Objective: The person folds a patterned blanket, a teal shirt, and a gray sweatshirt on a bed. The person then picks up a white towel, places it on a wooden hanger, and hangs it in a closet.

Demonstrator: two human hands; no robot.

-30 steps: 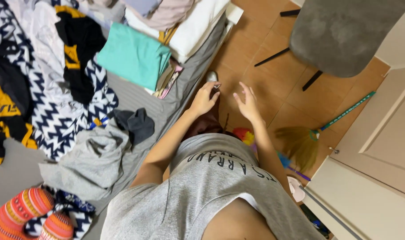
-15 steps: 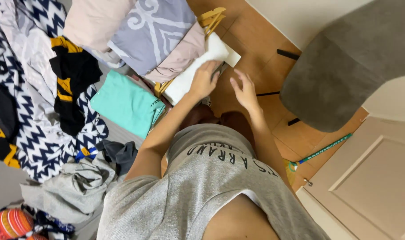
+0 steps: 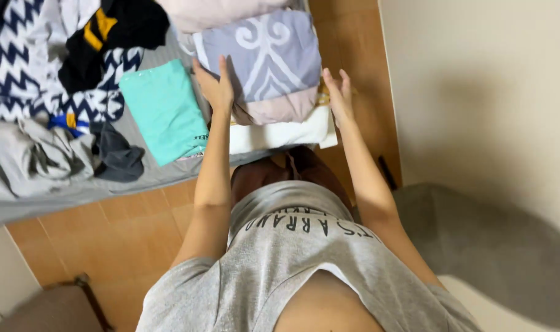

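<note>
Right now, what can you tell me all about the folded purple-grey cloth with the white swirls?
The lavender-grey folded cloth has pale white curly patterns and looks like soft cotton. It lies flat on top of a stack of folded laundry, above a dusty-pink layer and a white one. The left hand is against the stack's left edge, and the right hand is at its right edge, both with fingers open. Its far edge goes under another pale folded piece.

a home, most likely a bedroom: a bed (image 3: 138, 178) with a grey sheet carries folded laundry (image 3: 261, 61) stacked in a pile, a folded teal shirt (image 3: 163, 110) and loose clothes (image 3: 40, 74) in a heap. warm wooden floor (image 3: 126, 233), plain cream wall (image 3: 477, 80), a grey chair (image 3: 489, 246) beside the bed.
</note>
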